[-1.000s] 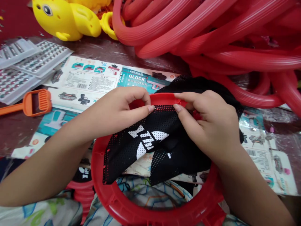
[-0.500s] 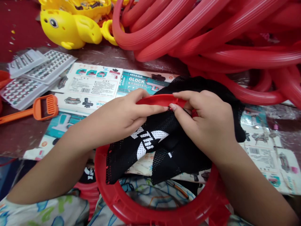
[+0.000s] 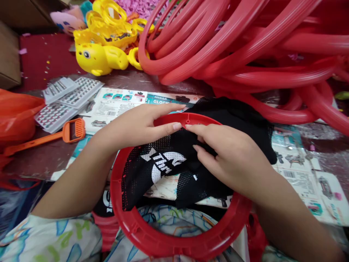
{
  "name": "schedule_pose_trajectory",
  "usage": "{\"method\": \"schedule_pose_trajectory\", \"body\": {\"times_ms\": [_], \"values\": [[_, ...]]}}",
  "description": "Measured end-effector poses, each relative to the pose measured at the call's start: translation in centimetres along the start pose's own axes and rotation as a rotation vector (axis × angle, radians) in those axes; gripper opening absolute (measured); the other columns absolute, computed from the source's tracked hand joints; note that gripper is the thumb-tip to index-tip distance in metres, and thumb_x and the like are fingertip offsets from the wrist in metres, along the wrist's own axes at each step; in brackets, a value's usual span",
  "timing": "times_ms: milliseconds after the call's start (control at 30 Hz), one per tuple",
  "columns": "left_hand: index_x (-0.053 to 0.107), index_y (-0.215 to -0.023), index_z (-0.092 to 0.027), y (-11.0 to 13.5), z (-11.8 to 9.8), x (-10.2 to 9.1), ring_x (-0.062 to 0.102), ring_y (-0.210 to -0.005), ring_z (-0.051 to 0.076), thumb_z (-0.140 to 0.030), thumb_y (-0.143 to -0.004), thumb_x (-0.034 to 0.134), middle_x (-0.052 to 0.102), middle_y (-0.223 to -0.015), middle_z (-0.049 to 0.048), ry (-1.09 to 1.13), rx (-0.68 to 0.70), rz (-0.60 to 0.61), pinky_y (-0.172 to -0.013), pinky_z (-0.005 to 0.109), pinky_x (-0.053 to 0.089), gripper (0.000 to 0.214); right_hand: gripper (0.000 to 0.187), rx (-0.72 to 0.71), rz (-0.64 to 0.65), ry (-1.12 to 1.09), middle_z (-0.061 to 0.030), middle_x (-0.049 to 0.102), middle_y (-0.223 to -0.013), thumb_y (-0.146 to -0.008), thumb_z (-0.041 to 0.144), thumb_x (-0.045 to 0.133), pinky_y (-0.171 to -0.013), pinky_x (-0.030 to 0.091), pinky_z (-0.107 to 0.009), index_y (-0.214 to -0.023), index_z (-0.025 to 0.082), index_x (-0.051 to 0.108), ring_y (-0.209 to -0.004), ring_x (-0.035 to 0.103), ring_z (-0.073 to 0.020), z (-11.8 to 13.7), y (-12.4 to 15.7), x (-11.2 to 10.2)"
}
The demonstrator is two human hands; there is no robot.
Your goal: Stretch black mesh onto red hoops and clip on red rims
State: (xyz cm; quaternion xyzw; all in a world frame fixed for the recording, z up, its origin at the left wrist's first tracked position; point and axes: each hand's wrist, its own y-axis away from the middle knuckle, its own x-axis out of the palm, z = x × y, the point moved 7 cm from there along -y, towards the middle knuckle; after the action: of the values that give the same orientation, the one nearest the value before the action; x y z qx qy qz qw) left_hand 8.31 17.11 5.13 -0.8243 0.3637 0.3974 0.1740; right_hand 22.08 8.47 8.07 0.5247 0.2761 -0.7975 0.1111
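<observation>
A red plastic ring (image 3: 121, 189) lies tilted toward me, its near side over my lap. Black mesh fabric (image 3: 188, 163) with white lettering is draped across its far part and beyond it. My left hand (image 3: 147, 123) is closed around the far left rim, thumb on the inner side and fingers behind. My right hand (image 3: 220, 149) rests over the fabric at the far right of the ring. Its index fingertip touches the inner rim beside the left thumb, and its thumb is spread apart below. The other right fingers are mostly hidden.
Large red ribbed hoops (image 3: 245, 51) are piled at the back right. A yellow toy body (image 3: 95, 60), screw trays (image 3: 79, 94) and an orange scoop-like tool (image 3: 73, 130) sit at the left. Printed cardboard (image 3: 297, 174) covers the table. An orange bag (image 3: 19, 116) stands far left.
My right thumb and index finger have parted from their pinch at the fabric edge. The left thumb now lies along the inner rim. The view has shifted, showing more at the left.
</observation>
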Motion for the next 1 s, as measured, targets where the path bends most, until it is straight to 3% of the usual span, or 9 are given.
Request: {"method": "schedule_pose_trajectory", "body": {"times_ms": [100, 167, 233, 367, 433, 533, 633, 800, 1000], "values": [[0.07, -0.121, -0.022, -0.8, -0.5, -0.8, 0.068, -0.102, 0.025, -0.06, -0.097, 0.049, 0.075, -0.114, 0.0057, -0.132, -0.048, 0.008, -0.092, 0.035, 0.05, 0.049, 0.035, 0.061, -0.039, -0.084, -0.008, 0.076, -0.101, -0.092, 0.009, 0.049, -0.075, 0.055, -0.032, -0.123, 0.012, 0.067, -0.084, 0.07, -0.02, -0.4, 0.1, -0.1], [0.071, -0.095, -0.02, -1.3, -0.4, -1.2, 0.064, -0.079, 0.02, -0.055, -0.095, 0.052, 0.073, -0.088, 0.0035, -0.182, -0.103, -0.02, -0.072, 0.03, 0.045, 0.039, 0.034, 0.121, -0.066, -0.147, -0.007, 0.076, -0.1, -0.092, 0.01, 0.05, -0.072, 0.055, -0.031, -0.121, 0.015, 0.067, -0.08, 0.069, -0.0186, -0.7, 0.1, -0.1], [0.067, -0.083, -0.019, -1.5, -0.2, -1.1, 0.059, -0.071, 0.018, -0.05, -0.094, 0.055, 0.069, -0.078, 0.0022, -0.109, -0.14, -0.024, -0.063, 0.028, 0.04, 0.034, 0.034, 0.176, -0.087, -0.201, -0.0066, 0.076, -0.101, -0.092, 0.009, 0.049, -0.073, 0.056, -0.031, -0.119, 0.016, 0.068, -0.079, 0.069, -0.0181, -0.9, 0.2, -0.1], [0.056, -0.134, -0.021, -1.3, -0.9, 0.0, 0.065, -0.087, 0.016, -0.041, -0.099, 0.052, 0.072, -0.106, 0.005, 0.2, -0.021, 0.019, -0.072, 0.026, 0.049, 0.041, 0.03, 0.231, -0.137, -0.188, -0.0063, 0.077, -0.104, -0.093, 0.008, 0.049, -0.082, 0.057, -0.033, -0.111, 0.017, 0.071, -0.09, 0.072, -0.0196, -0.8, 0.3, -0.6], [0.052, -0.141, -0.022, -0.9, -1.5, 0.2, 0.065, -0.101, 0.017, -0.038, -0.101, 0.051, 0.069, -0.12, 0.0068, 0.213, 0.064, 0.009, -0.085, 0.027, 0.05, 0.043, 0.027, 0.216, -0.146, -0.137, -0.0061, 0.078, -0.103, -0.096, 0.01, 0.05, -0.084, 0.056, -0.032, -0.108, 0.017, 0.073, -0.093, 0.072, -0.0201, -0.6, 0.3, -0.7], [0.066, -0.115, -0.02, -0.4, -2.1, 0.4, 0.063, -0.11, 0.019, -0.035, -0.101, 0.051, 0.069, -0.119, 0.0065, 0.154, 0.16, 0.003, -0.099, 0.031, 0.047, 0.026, 0.026, 0.184, -0.134, -0.067, -0.0053, 0.078, -0.099, -0.098, 0.012, 0.051, -0.081, 0.055, -0.03, -0.109, 0.016, 0.074, -0.091, 0.072, -0.0195, -0.5, 0.4, -0.7], [0.069, -0.096, -0.019, -0.1, -2.1, 0.2, 0.062, -0.102, 0.019, -0.032, -0.098, 0.054, 0.07, -0.103, 0.0052, 0.127, 0.178, -0.033, -0.096, 0.031, 0.047, 0.021, 0.028, 0.149, -0.135, 0.018, -0.0053, 0.075, -0.094, -0.097, 0.011, 0.051, -0.073, 0.053, -0.03, -0.108, 0.017, 0.076, -0.084, 0.07, -0.0188, -0.4, 0.6, -0.9], [0.07, -0.087, -0.019, 0.5, -1.7, -0.6, 0.058, -0.086, 0.016, -0.037, -0.095, 0.058, 0.064, -0.09, 0.0028, 0.095, 0.113, -0.116, -0.082, 0.028, 0.046, 0.023, 0.029, 0.053, -0.059, 0.158, -0.0084, 0.074, -0.094, -0.099, 0.014, 0.047, -0.074, 0.053, -0.034, -0.105, 0.017, 0.075, -0.083, 0.069, -0.0221, 0.2, 0.6, -0.5], [0.07, -0.078, -0.021, 1.1, -1.6, -1.1, 0.052, -0.077, 0.017, -0.044, -0.091, 0.063, 0.056, -0.081, 0.0018, 0.007, 0.101, -0.161, -0.071, 0.029, 0.04, 0.028, 0.017, 0.045, -0.195, 0.138, -0.0071, 0.077, -0.097, -0.099, 0.015, 0.057, -0.079, 0.055, -0.034, -0.108, 0.016, 0.071, -0.088, 0.072, -0.0215, 0.4, 0.2, -0.6]]}}
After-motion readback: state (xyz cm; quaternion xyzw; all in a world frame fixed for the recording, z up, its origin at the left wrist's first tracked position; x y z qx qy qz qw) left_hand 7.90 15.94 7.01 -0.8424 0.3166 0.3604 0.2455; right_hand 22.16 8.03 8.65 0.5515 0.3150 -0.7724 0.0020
